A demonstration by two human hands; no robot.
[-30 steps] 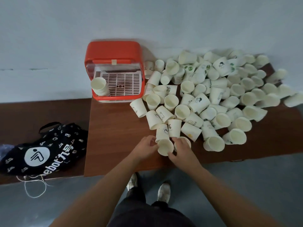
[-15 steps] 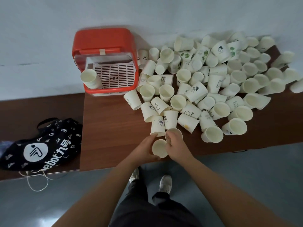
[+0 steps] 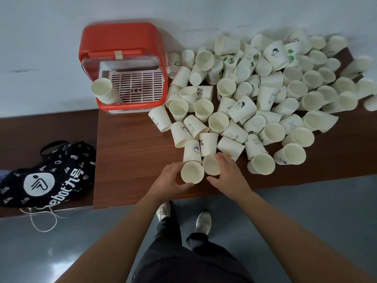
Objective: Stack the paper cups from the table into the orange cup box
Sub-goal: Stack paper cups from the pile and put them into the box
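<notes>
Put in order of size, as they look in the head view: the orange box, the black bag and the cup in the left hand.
Orange box and black bag: about alike; the bag reaches the picture's edge, so I rank neither first.
Cup in the left hand: plainly smallest.

right hand (image 3: 226,173) drawn back, its cup (image 3: 211,164) uncovered

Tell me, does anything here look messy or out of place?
Yes: dozens of paper cups lie tumbled on their sides across the table. The cup stack in the orange cup box leans out past its left edge.
</notes>
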